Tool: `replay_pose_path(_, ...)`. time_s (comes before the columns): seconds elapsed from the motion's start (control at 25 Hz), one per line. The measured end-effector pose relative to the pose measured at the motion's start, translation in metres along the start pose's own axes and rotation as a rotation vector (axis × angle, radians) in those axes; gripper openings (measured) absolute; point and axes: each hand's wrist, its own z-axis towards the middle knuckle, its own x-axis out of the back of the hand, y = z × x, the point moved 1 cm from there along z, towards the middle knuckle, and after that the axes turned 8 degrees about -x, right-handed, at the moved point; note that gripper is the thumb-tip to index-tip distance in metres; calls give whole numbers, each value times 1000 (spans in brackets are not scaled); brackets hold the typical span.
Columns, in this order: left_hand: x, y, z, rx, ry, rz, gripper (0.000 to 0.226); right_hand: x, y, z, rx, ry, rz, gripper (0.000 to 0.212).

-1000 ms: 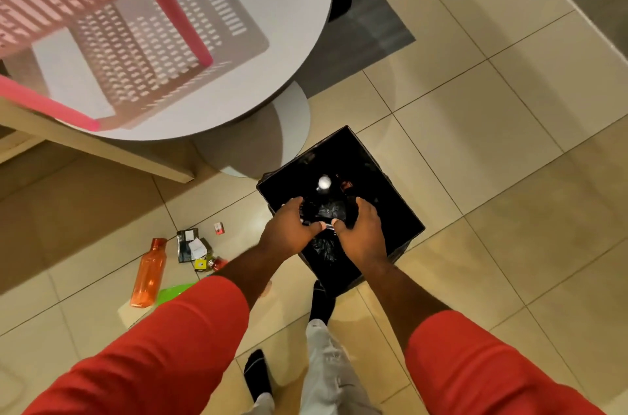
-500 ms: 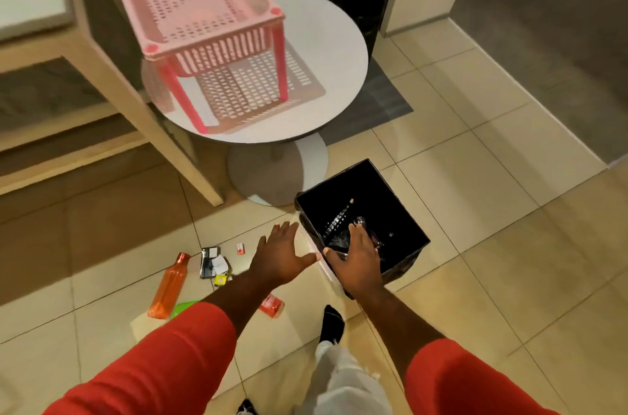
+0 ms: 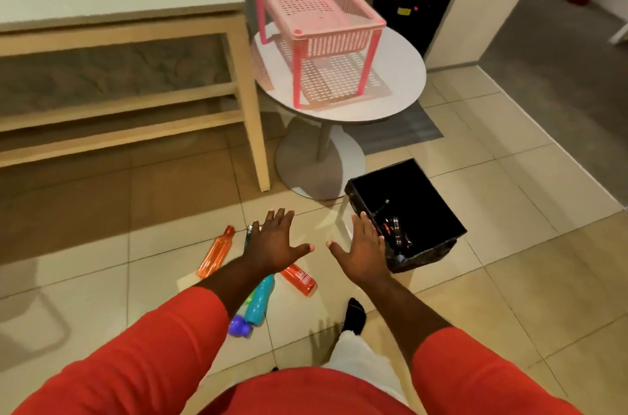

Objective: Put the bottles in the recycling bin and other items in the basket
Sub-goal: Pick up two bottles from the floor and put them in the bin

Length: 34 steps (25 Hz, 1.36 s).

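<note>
Hands: we note the left hand (image 3: 277, 246) and right hand (image 3: 363, 249) both spread, palms down, empty, above the floor.
Bin: the black recycling bin (image 3: 424, 254) on the floor just beside the right hand already holds some dark bottles (image 3: 396, 231).
Left to bin: orange bottle (image 3: 214, 253), red bottle (image 3: 299, 278), teal bottle (image 3: 259, 302), all lying on the floor.
Basket: pink basket (image 3: 316, 37) on the round desk (image 3: 401, 81), empty as far as we see.
Small items: mostly hidden under the left hand.
Writing: white print on the red bottle, unreadable.
Progress: we judge it early.
</note>
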Motion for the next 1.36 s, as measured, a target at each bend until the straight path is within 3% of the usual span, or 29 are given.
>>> replay_pose_path(0.48,-15,-100,-88,244,70,-108,96,-63,-68,-25,193,-188,-144,90)
replay_pose_path(0.96,-71,-137,-21,379,-28,-62,92,-141,-66,82,343,-431,-257,91)
replay_pose_path(1.12,-130,-159,16,427,-46,-129,90,-196,-46,125,287,-484,-287,90)
replay_pose_path(1.36,-294,-238,75,518,-126,-211,94,-348,4,194,206,-530,-274,92)
